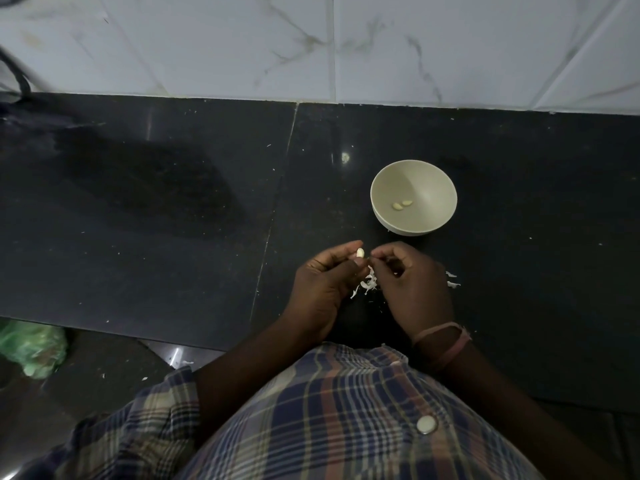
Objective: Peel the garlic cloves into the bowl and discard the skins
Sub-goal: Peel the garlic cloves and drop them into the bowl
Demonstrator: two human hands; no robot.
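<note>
Two peeled cloves (401, 204) already lie in the bowl (429, 178) on the dark worktop (173, 209), a third clove (360, 252) looks nearly bare, pinched by the left hand (325, 282), while the right hand (412, 282) pinches skin, and loose skins (369, 284) remain undiscarded.

Dark stone countertop (173, 202), polished, two slabs meeting at one seam left of centre.

On it: pale bowl (414, 197) standing upright on the right slab, toward the tiled wall. Nearer the front edge, a small heap of white garlic skins (367, 284) lies loose on the stone, with a few more scraps (452, 279) just to the right of it (partly hidden, so their full spread cannot be told). Fine white flecks are scattered across both slabs. A broad dull smear darkens the left slab.
</note>
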